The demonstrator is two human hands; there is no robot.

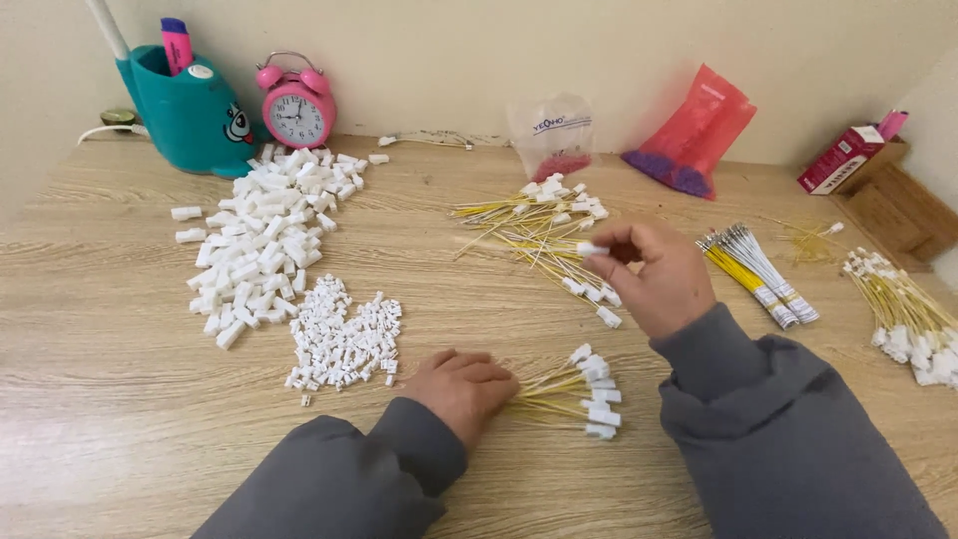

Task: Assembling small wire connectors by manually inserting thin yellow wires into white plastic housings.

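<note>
Wood-grain tabletop (120, 329) fills the view, backed by a cream wall, and the pink alarm clock (296, 108) at its far edge serves as the landmark.

Just below the clock lies a big heap of white plastic housings (264, 235), and below that heap a patch of much smaller white pieces (344, 339). Both look like stock not yet used. To the right of the clock, past mid-table, sits a loose pile of yellow wires with white ends (534, 225).

The right hand (654, 274) hovers at the near edge of that pile, its thumb and forefinger closed on one white connector (591, 249); the other fingers are curled in. Well below the clock, at the near edge, the left hand (461, 384) lies palm down, fingers flat and closed over the tail ends of a small bunch of capped wires (579, 391), pinning them to the table.

Far right of the clock lie a tied bundle of wires (758, 274) and another capped heap (903, 314). By these piles, a fair share looks finished, yet the large stock of housings suggests much is left.
</note>
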